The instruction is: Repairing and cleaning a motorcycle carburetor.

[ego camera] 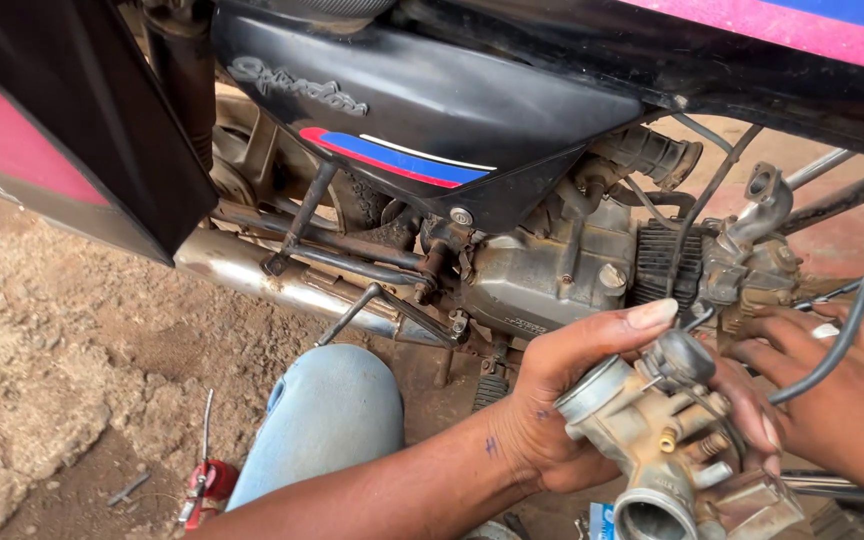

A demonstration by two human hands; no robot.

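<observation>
My left hand [552, 400] grips a dirty metal carburettor [667, 450] low in front of a motorcycle engine [552, 265], thumb across its top. My right hand [832, 390] comes in from the right edge, fingers resting on the carburettor's far side, with a black rubber hose [842, 335] curving over it. I cannot tell whether the right hand pinches the hose or only touches the carburettor. Behind the hands an inlet manifold [762, 205] sticks up from the engine.
A black side panel [422, 100] with red and blue stripes hangs above. A chrome exhaust pipe [252, 275] runs to the left. My knee in blue jeans [327, 415] rests on sandy ground. A red-handled tool [207, 480] lies in the dirt at lower left.
</observation>
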